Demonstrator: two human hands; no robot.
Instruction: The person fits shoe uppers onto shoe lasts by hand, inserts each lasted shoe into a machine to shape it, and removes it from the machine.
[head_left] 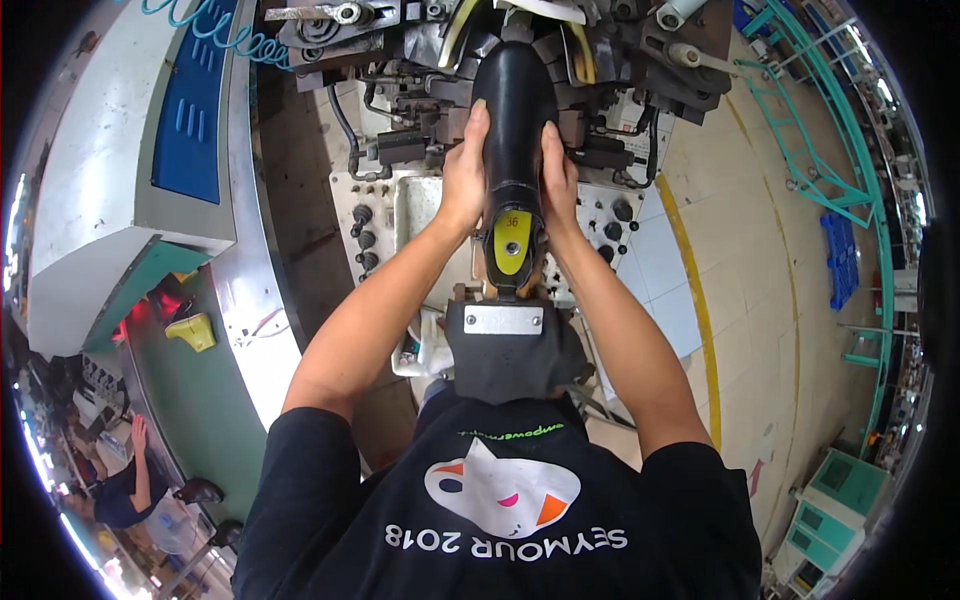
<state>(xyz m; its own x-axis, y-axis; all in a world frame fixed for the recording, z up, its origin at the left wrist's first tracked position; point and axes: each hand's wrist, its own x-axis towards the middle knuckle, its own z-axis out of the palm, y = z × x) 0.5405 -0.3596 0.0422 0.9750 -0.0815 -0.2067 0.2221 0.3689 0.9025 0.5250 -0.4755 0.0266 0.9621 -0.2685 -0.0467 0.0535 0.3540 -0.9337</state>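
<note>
A black shoe upper is stretched over a yellow-green shoe last, whose top shows at the shoe's opening. My left hand is wrapped round the shoe's left side, thumb along the leather. On the opposite side my right hand grips it in the same way, its lower fingers hidden. The toe points away from me, in among the metal jaws of a machine. Close behind the heel stands a dark block with a metal plate on it.
Control panels with black knobs flank the shoe. At left, a green conveyor belt carries a yellow last beside a white-and-blue machine. Another person sits beyond it. A teal rack and blue pallet stand right.
</note>
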